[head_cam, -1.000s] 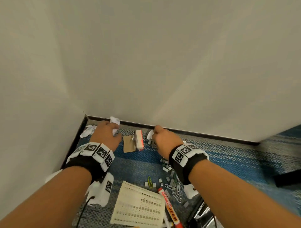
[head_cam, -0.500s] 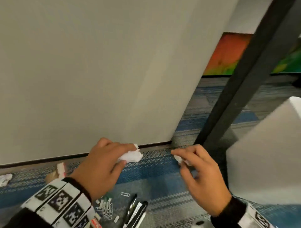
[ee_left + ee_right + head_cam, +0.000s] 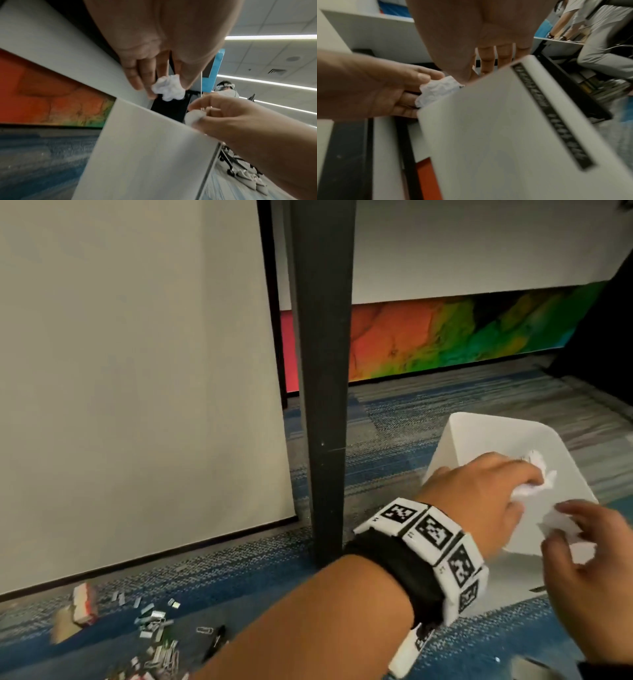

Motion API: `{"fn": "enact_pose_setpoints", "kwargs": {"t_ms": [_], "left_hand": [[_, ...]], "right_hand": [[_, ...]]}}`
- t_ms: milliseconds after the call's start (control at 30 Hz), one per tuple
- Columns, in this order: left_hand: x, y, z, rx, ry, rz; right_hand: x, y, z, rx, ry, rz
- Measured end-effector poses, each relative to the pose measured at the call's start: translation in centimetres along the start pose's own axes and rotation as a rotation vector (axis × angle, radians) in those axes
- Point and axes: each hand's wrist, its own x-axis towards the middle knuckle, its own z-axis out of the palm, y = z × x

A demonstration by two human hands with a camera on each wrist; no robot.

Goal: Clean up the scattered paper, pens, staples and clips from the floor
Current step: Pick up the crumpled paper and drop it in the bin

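My left hand (image 3: 524,491) grips a crumpled white paper ball (image 3: 537,470) above the open top of a white bin (image 3: 479,436) that stands on the carpet. The left wrist view shows that ball (image 3: 169,90) held between thumb and fingers over the bin's wall (image 3: 145,155). Just to the right, my right hand (image 3: 565,534) pinches a smaller paper wad (image 3: 556,520) at the bin's near rim; its wad (image 3: 193,117) sits between thumb and fingertips. On the carpet at lower left lie loose staples and clips (image 3: 156,625), a black pen (image 3: 215,642) and a staple box (image 3: 84,604).
A black table leg (image 3: 325,405) stands between the floor litter and the bin. A beige wall panel (image 3: 137,371) fills the left. A colourful strip (image 3: 445,337) runs along the far wall. Another person (image 3: 599,40) stands behind the bin.
Both hands have lifted paper wads from the floor corner and carried them right, over the white bin. The view has swung right with them.
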Motion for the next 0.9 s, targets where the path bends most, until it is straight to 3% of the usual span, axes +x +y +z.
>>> {"fn": "enact_pose_setpoints", "kwargs": {"t_ms": [133, 200, 333, 500, 600, 767, 900], "left_hand": [[0.0, -0.2, 3.7, 0.229, -0.134, -0.074], [-0.9, -0.7, 4.1, 0.222, -0.145, -0.054], [-3.2, -1.3, 1.9, 0.092, 0.098, 0.091], [-9.7, -6.7, -2.8, 0.145, 0.194, -0.018], [-16.1, -12.6, -5.8, 0.223, 0.166, -0.179], [-28.9, -21.6, -11.0, 0.321, 0.130, -0.575], [-38.8, -27.3, -14.5, 0.376, 0.174, -0.982]], "right_hand": [[-0.5, -0.1, -0.8, -0.084, -0.047, 0.006], [-0.6, -0.5, -1.0, -0.095, -0.020, -0.008], [-1.6, -1.7, -1.1, -0.030, 0.077, -0.032], [-4.0, -6.7, 2.0, 0.125, 0.018, -0.223], [-6.2, -11.5, 5.8, 0.157, -0.177, -0.395], [-11.5, -16.7, 15.3, 0.252, -0.560, -0.578], [-16.7, -19.3, 22.1, 0.213, -0.796, -0.731]]}}
